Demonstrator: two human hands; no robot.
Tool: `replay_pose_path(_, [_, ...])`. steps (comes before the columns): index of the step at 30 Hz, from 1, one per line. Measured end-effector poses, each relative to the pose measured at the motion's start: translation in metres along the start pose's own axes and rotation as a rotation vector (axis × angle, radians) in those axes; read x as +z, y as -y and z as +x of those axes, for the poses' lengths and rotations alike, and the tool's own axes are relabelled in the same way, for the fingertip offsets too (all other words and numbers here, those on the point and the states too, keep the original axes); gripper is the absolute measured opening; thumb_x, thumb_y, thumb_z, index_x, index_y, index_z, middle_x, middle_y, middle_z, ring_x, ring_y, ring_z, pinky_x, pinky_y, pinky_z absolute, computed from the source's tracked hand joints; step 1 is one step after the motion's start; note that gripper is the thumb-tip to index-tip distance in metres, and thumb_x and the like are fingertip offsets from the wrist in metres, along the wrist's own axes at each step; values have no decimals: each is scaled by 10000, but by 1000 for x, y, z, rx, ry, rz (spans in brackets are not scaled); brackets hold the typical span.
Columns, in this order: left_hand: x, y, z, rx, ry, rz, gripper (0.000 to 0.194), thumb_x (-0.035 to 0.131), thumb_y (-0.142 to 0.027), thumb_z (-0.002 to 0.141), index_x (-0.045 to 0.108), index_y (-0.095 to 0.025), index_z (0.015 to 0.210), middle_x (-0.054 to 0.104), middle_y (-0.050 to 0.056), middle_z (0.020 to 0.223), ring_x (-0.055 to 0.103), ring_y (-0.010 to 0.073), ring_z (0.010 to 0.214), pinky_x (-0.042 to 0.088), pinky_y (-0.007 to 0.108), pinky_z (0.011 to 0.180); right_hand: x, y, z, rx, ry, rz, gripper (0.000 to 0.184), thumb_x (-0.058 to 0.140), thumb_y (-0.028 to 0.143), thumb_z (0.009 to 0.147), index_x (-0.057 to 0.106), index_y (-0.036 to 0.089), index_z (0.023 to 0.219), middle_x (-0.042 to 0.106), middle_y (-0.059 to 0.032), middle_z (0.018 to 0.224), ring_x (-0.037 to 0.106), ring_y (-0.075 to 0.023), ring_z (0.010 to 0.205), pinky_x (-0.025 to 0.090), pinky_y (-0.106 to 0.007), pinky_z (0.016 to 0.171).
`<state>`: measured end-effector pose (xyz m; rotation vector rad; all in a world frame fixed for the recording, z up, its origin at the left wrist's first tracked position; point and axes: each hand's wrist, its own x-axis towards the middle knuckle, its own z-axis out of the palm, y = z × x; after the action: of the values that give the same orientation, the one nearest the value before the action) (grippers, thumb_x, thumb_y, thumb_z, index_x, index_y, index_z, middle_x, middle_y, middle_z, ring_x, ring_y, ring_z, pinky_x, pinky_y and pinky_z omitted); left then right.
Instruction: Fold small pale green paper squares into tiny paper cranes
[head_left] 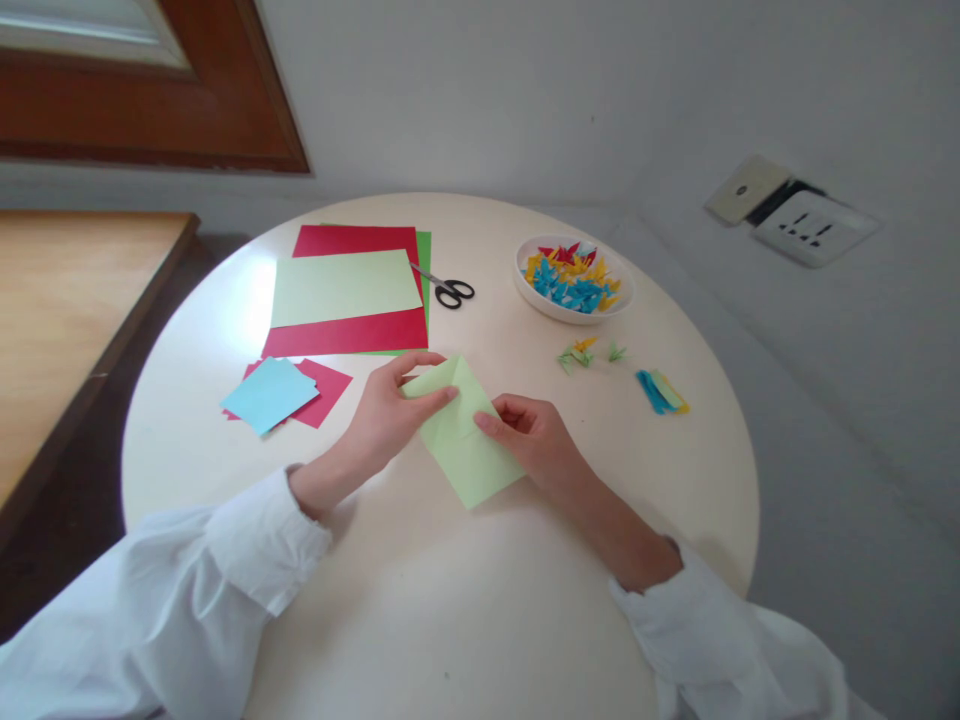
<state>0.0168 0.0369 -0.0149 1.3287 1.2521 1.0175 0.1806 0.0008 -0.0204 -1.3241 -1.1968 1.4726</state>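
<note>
A pale green square of origami paper [474, 456] is held between my hands over the middle of the round table, one corner pointing toward me. Creases run across it. My left hand [401, 400] grips its upper left edge, thumb on top and fingers partly hidden behind. On the right side, my right hand [536, 430] pinches the sheet between thumb and curled fingers. Past my hands lie several small folded green and yellow paper pieces [577, 354], and left of my left hand is a stack of light blue and red paper squares [274, 392].
Red, green and pale green sheets [345, 290] lie at the back left, with black-handled scissors [452, 292] touching them. A white dish [525, 290] of colourful paper cranes stands back right. Blue, green and yellow paper strips [661, 392] lie near the table's [450, 620] right edge.
</note>
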Motion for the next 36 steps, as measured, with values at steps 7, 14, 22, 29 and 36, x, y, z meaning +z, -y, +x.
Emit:
replay_pose_path(7, [2,1,1,-56,10,-82,387,709,-346,608,616,-155,931,660,43,830,633,189,707,502,285,592,1,-1,0,27,-33,-11,347,698,487,588,563,168,601,542,33,555,439,-85,496,343,-219,460])
replay_pose_path(14, [2,-2,1,-163,76,-189,423,711,-347,621,605,-131,968,660,40,726,615,157,602,485,264,548,-2,1,1,113,-80,58,343,719,476,563,586,163,605,551,30,552,451,-86,482,336,-217,449])
replay_pose_path(22, [1,2,3,-130,78,-131,434,696,-370,632,597,-139,985,660,39,666,627,177,588,466,265,525,-5,-1,3,134,-91,97,321,740,449,549,594,167,593,554,32,536,455,-90,466,328,-218,444])
replay_pose_path(29, [1,0,2,-122,67,-90,440,688,-366,641,603,-129,1002,650,40,680,604,159,590,445,245,513,-5,1,3,142,-96,85,346,743,463,532,587,159,585,546,32,523,447,-84,456,324,-212,433])
replay_pose_path(36, [1,-5,0,-117,68,-47,439,673,-366,660,605,-122,1019,657,52,722,585,144,586,420,231,501,-6,1,2,146,-92,83,307,720,438,578,594,159,598,547,39,528,452,-78,461,320,-205,440])
